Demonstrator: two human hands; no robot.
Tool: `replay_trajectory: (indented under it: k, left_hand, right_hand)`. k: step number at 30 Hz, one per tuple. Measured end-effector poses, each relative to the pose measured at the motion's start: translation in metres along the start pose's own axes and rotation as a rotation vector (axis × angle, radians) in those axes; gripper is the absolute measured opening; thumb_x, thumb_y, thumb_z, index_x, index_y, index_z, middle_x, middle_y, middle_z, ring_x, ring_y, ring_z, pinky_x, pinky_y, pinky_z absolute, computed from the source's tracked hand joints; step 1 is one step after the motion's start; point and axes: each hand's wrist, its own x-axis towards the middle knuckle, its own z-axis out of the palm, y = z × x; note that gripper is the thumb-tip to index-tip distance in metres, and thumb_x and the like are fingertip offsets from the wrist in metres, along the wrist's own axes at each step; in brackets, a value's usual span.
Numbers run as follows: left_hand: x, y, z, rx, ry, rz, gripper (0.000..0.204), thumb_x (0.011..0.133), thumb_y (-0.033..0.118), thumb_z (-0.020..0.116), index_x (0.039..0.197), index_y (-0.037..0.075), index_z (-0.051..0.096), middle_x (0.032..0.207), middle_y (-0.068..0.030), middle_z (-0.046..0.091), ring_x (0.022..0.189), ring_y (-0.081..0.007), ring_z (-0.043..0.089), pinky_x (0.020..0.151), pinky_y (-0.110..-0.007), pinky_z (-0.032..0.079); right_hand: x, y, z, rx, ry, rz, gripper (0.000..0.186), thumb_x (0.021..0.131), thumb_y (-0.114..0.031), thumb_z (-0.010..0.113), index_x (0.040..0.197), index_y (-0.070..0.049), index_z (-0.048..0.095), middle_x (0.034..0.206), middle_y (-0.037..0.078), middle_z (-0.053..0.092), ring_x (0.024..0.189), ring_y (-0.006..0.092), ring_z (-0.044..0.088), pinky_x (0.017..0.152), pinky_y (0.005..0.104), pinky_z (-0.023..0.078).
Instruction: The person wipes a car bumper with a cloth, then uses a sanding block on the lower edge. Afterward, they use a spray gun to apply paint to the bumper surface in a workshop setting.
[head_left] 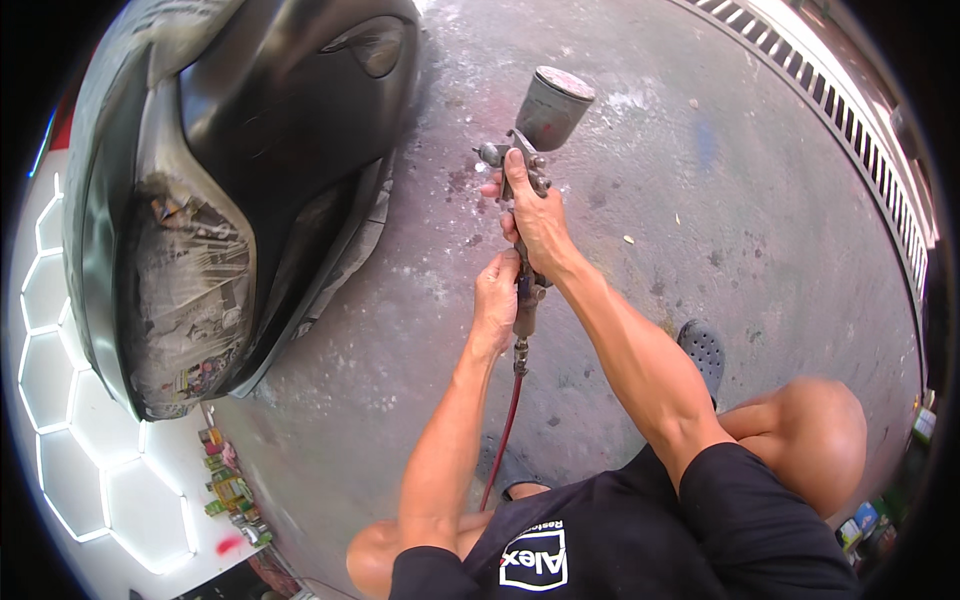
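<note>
A metal spray gun (525, 300) with a grey paint cup (555, 108) on top is in my right hand (540, 225). The fingers of that hand wrap round the grip, and the thumb lies along the gun's upper body. My left hand (496, 295) is closed against the lower handle, its thumb and fingertips pinching at the gun's side; the exact part under them is hidden. From the handle's bottom a red air hose (508, 425) runs down toward me. The nozzle points left, toward a black car bumper (280, 110), with a gap between them.
Newspaper masking (190, 290) covers an area of the car front at left. White hexagonal light panels (110, 420) and several small colourful items (230, 485) are at lower left. A slotted drain grate (850, 120) curves along the far right of the stained concrete floor (640, 200).
</note>
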Motion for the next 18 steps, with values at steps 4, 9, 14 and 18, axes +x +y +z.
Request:
replay_trajectory:
  k: [4,9,14,18]
  left_hand:
    - [0.022,-0.022,0.031,-0.132,0.149,0.007,0.031,0.114,0.034,0.06,0.12,0.005,0.069,0.097,0.0012,0.07,0.078,-0.0056,0.061,0.069,-0.026,0.052]
    - [0.039,-0.035,0.049,-0.127,0.252,0.05,0.035,0.114,0.033,0.06,0.131,0.003,0.065,0.11,-0.0014,0.072,0.095,-0.0086,0.065,0.083,-0.028,0.054]
    - [0.022,-0.058,0.057,-0.095,0.406,0.047,0.038,0.113,0.031,0.061,0.139,0.003,0.059,0.125,-0.0025,0.067,0.117,-0.0116,0.056,0.107,-0.035,0.043]
    - [0.028,-0.058,0.077,-0.067,0.472,0.043,0.037,0.114,0.03,0.06,0.139,0.002,0.059,0.121,-0.0012,0.066,0.113,-0.0106,0.055,0.106,-0.033,0.043]
  right_hand:
    - [0.031,0.001,-0.031,0.059,-0.028,0.081,0.079,0.093,-0.079,0.067,0.113,-0.002,0.071,0.089,0.007,0.076,0.051,0.0067,0.051,0.044,0.0251,0.04]
    - [0.06,0.008,-0.04,0.088,-0.094,0.186,0.073,0.092,-0.077,0.07,0.101,-0.005,0.073,0.08,0.004,0.072,0.049,0.0076,0.049,0.043,0.0273,0.036]
    - [0.058,0.022,-0.048,0.022,-0.268,0.288,0.072,0.091,-0.079,0.069,0.091,-0.007,0.073,0.071,0.003,0.071,0.051,0.0104,0.052,0.048,0.0313,0.042]
    - [0.069,0.022,-0.056,0.015,-0.284,0.297,0.071,0.091,-0.079,0.07,0.092,-0.007,0.074,0.071,0.003,0.071,0.059,0.0117,0.058,0.052,0.0329,0.044]
